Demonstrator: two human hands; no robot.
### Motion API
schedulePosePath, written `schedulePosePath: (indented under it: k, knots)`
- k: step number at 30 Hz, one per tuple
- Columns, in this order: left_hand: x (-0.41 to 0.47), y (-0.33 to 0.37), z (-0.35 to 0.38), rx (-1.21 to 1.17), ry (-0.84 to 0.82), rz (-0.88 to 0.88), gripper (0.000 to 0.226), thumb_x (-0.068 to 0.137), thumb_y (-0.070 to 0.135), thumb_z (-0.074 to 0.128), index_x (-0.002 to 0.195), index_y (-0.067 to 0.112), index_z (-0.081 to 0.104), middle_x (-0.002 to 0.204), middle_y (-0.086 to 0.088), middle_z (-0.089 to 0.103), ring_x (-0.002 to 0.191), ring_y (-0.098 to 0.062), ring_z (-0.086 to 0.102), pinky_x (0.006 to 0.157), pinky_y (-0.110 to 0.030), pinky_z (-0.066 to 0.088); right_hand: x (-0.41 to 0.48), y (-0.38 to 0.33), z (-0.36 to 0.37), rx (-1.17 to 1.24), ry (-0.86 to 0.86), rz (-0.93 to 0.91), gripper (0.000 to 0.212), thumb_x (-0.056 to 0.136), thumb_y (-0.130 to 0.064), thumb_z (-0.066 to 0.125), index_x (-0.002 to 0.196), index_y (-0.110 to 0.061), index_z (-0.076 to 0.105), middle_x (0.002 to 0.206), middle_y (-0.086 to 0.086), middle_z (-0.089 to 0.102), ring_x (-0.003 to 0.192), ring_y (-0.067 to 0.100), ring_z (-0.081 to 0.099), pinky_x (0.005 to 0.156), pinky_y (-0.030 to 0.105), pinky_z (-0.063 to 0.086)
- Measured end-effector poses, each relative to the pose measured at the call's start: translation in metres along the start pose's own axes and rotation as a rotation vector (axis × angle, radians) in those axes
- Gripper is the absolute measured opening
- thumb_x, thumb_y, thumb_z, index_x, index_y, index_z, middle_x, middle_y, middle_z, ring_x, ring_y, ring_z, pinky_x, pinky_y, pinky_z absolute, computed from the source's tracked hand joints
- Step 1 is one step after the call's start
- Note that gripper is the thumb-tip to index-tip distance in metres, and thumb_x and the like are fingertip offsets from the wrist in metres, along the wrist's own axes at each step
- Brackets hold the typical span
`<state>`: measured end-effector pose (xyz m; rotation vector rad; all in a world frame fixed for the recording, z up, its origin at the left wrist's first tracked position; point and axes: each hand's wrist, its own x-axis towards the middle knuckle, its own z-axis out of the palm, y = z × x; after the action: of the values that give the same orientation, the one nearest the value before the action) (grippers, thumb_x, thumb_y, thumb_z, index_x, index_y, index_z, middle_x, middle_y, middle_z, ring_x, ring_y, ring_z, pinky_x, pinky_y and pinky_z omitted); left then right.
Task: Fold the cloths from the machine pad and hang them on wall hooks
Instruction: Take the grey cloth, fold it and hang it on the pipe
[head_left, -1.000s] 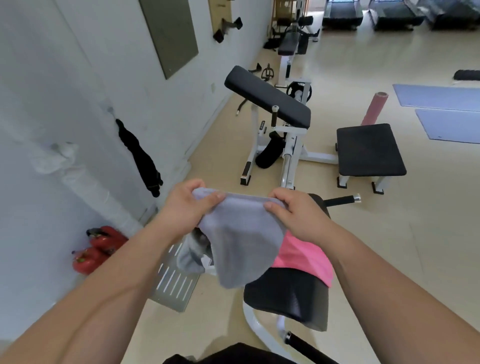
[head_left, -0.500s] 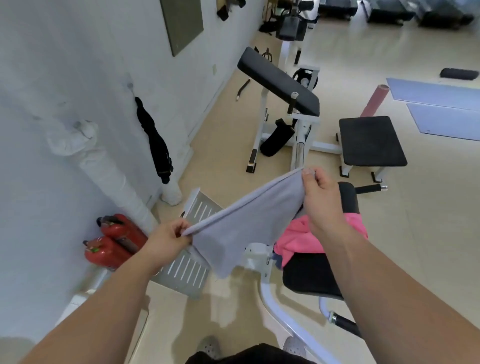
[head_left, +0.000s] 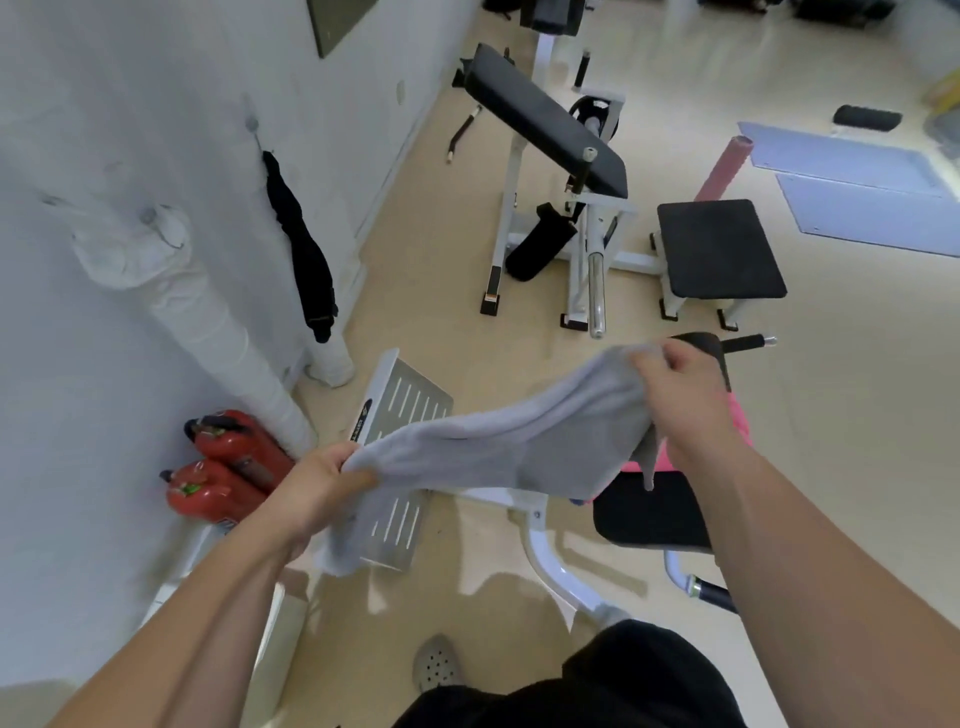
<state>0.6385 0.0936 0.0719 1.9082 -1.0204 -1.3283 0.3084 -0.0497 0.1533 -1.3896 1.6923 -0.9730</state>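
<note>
Left hand (head_left: 323, 480) is clenched round the lower end of a grey cloth (head_left: 509, 447), low and toward the wall, and a loose tail of the fabric is seen hanging beneath the fist. Right hand (head_left: 680, 397) is held higher and further out, and the opposite end of the grey cloth is bunched in its curled fingers. The fabric is stretched slantwise between the two grips, sagging a little in the middle, and is held in the air above the slotted metal footplate (head_left: 402, 400) and the white machine frame (head_left: 545, 540). A pink cloth (head_left: 742, 422) is seen lying on the black machine pad (head_left: 649, 514), partly hidden behind the right wrist. On the white wall (head_left: 130, 78), a black cloth (head_left: 304, 254) is hung from a hook (head_left: 253, 124). Two red fire extinguishers (head_left: 223, 467) are laid on the floor (head_left: 441, 249) at the foot of the wall, beside a white wrapped pipe (head_left: 208, 322).
</note>
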Motion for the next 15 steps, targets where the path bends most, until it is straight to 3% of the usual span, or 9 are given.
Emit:
schedulePosePath:
  k: [2, 4, 6, 8, 11, 13, 15]
  knots:
    - [-0.006, 0.017, 0.000, -0.061, -0.065, 0.061, 0.041, 0.070, 0.034, 0.067, 0.095, 0.001, 0.066, 0.075, -0.015, 0.061, 0.075, -0.022, 0.055, 0.070, -0.039, 0.041, -0.015, -0.003, 0.010, -0.100, -0.179, -0.018, 0.010, 0.091, -0.030, 0.061, 0.096, -0.027, 0.070, 0.097, -0.009, 0.069, 0.092, 0.008, 0.060, 0.075, 0.029, 0.045]
    - [-0.014, 0.039, 0.006, -0.049, -0.119, 0.154, 0.032, 0.079, 0.028, 0.065, 0.095, 0.001, 0.066, 0.081, -0.018, 0.064, 0.077, -0.025, 0.057, 0.073, -0.043, 0.045, -0.031, -0.006, 0.024, -0.183, -0.363, -0.110, 0.023, 0.093, -0.037, 0.063, 0.116, -0.037, 0.064, 0.116, -0.012, 0.064, 0.106, 0.006, 0.057, 0.084, 0.023, 0.043]
    - [-0.017, 0.059, 0.017, 0.027, -0.158, 0.239, 0.014, 0.087, 0.020, 0.064, 0.093, 0.009, 0.070, 0.088, -0.012, 0.071, 0.081, -0.031, 0.064, 0.078, -0.046, 0.053, -0.047, -0.014, 0.043, -0.256, -0.564, -0.221, 0.036, 0.097, -0.034, 0.062, 0.132, -0.041, 0.057, 0.108, -0.009, 0.064, 0.096, 0.006, 0.057, 0.077, 0.012, 0.041]
    - [-0.021, 0.077, 0.028, 0.093, -0.140, 0.317, 0.011, 0.090, 0.010, 0.064, 0.090, 0.017, 0.073, 0.088, -0.005, 0.074, 0.089, -0.025, 0.069, 0.084, -0.042, 0.056, -0.059, -0.023, 0.061, -0.230, -0.750, -0.313, 0.040, 0.101, -0.029, 0.058, 0.139, -0.039, 0.055, 0.084, -0.006, 0.063, 0.077, 0.005, 0.056, 0.070, 0.011, 0.043]
    - [-0.023, 0.093, 0.037, 0.050, -0.056, 0.401, 0.013, 0.088, 0.002, 0.068, 0.084, 0.013, 0.072, 0.082, -0.012, 0.071, 0.076, -0.023, 0.065, 0.074, -0.043, 0.054, -0.054, -0.031, 0.072, -0.209, -0.852, -0.380, 0.021, 0.103, -0.026, 0.055, 0.117, -0.024, 0.070, 0.094, -0.005, 0.072, 0.088, 0.008, 0.064, 0.081, 0.022, 0.049]
    - [-0.023, 0.095, 0.034, 0.018, -0.023, 0.422, 0.008, 0.085, 0.003, 0.071, 0.084, 0.011, 0.072, 0.080, -0.020, 0.069, 0.070, -0.019, 0.058, 0.067, -0.043, 0.050, -0.044, -0.033, 0.071, -0.254, -0.851, -0.420, 0.014, 0.101, -0.025, 0.057, 0.100, -0.019, 0.070, 0.089, 0.000, 0.070, 0.083, 0.011, 0.061, 0.075, 0.028, 0.048]
    - [-0.021, 0.092, 0.030, 0.062, -0.069, 0.352, 0.004, 0.082, 0.012, 0.074, 0.083, 0.009, 0.070, 0.076, -0.018, 0.067, 0.069, -0.017, 0.054, 0.066, -0.041, 0.047, -0.035, -0.034, 0.070, -0.302, -0.803, -0.491, 0.012, 0.101, -0.025, 0.057, 0.094, -0.022, 0.066, 0.084, -0.004, 0.066, 0.079, 0.009, 0.058, 0.071, 0.025, 0.045]
